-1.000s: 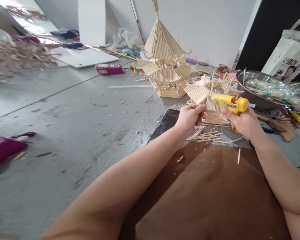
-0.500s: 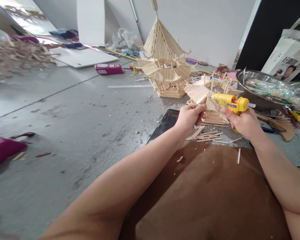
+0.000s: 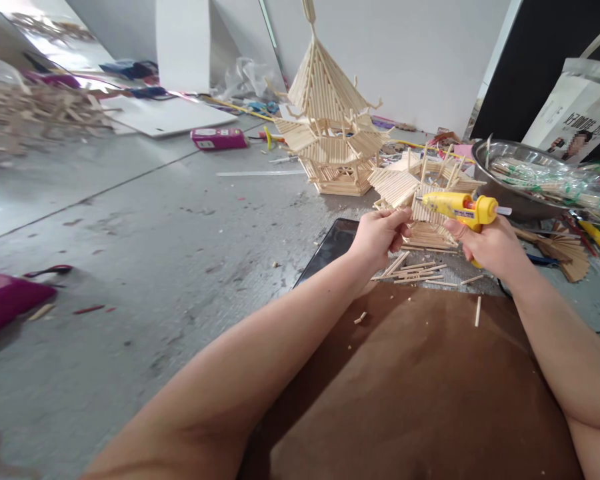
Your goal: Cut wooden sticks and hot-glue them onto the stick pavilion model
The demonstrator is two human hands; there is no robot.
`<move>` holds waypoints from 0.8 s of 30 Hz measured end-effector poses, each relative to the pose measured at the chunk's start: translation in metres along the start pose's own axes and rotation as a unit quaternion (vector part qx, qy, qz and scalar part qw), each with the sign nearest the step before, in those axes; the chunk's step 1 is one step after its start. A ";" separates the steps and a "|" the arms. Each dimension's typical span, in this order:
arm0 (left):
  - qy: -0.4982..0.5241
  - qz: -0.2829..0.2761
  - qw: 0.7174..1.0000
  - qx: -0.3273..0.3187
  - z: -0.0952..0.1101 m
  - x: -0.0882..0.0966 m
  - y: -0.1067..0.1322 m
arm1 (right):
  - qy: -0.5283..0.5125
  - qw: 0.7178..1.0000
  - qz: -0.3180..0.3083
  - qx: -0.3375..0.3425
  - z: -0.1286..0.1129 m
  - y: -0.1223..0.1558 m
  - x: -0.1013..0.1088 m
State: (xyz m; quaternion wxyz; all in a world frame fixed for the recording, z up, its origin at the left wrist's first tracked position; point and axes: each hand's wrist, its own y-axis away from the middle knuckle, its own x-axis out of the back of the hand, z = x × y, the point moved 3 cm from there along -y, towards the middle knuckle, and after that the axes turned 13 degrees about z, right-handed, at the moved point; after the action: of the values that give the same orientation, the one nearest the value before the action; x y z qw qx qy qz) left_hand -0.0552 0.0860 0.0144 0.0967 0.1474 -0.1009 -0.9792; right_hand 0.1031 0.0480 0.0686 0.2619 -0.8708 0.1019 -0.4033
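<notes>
My right hand grips a yellow glue gun with its nozzle pointing left at a small model made of wooden sticks. My left hand is closed on the lower left side of that stick model, fingers pinched against its edge. The model stands on a dark tray. Loose sticks lie just below the two hands. A brown sheet lies between my arms.
A tall stick pagoda stands behind the hands. At the right is a steel bowl with bagged sticks, and a white bag. A magenta box and another lie on the grey floor. A stick heap sits far left.
The glue gun has tipped slightly, its nozzle a little lower and further left against the model. My left hand has stayed in place.
</notes>
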 end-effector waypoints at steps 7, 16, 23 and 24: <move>0.016 0.000 1.000 0.024 -0.001 0.000 0.001 | 0.016 0.998 -0.033 -0.050 0.002 0.004 0.003; 0.027 -0.005 0.999 0.031 -0.001 0.000 0.001 | 0.014 0.995 -0.075 -0.058 0.002 0.006 0.006; 0.029 -0.006 0.999 0.030 -0.001 0.001 0.002 | 0.001 0.994 -0.054 -0.097 0.011 0.006 0.005; 0.029 -0.005 0.999 0.030 -0.001 0.001 0.002 | 0.001 0.994 -0.058 -0.095 0.011 0.006 0.005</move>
State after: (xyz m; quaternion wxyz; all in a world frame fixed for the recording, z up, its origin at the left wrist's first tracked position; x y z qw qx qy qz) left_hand -0.0554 0.0839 0.0135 0.0897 0.1788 -0.1270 -0.9715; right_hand 0.1149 0.0453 0.0622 0.1540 -0.8960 0.0894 -0.4067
